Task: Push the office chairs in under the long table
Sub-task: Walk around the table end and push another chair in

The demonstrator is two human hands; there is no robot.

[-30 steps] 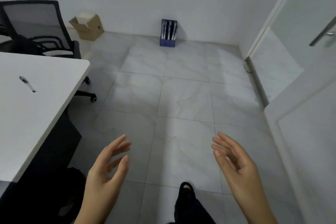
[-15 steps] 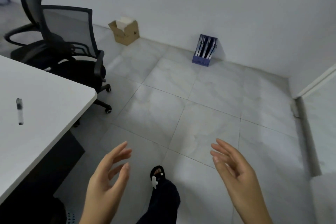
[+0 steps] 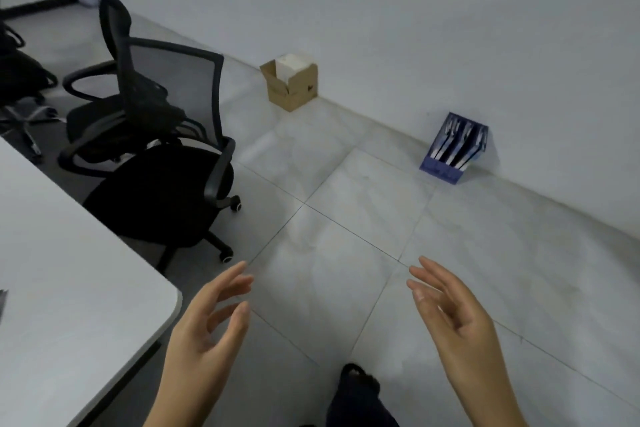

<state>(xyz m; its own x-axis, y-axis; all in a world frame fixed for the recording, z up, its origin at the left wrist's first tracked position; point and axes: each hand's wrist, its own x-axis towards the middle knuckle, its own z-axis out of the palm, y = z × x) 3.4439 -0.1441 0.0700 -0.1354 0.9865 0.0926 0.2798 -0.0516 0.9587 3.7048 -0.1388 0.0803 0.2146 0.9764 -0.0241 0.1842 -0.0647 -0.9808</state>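
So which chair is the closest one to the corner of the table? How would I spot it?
Start at the rounded corner of the white table. Just past its edge stands the nearest chair, black, with its seat partly tucked under. Unlike the black chair behind it, this one shows a see-through grey mesh back facing the brown cardboard box.

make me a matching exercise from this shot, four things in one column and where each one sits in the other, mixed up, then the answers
Things
1. nearest office chair
2. cardboard box
3. blue file holder
4. white table

Places
A. on the floor, leaning back against the wall, farthest right
B. along the left edge of the view, its rounded corner beside the left hand
C. on the floor by the wall, flaps open, between the chair and the file holder
D. on its castors just past the table's end, seat only partly under the tabletop

Pairs: 1-D, 2-C, 3-A, 4-B
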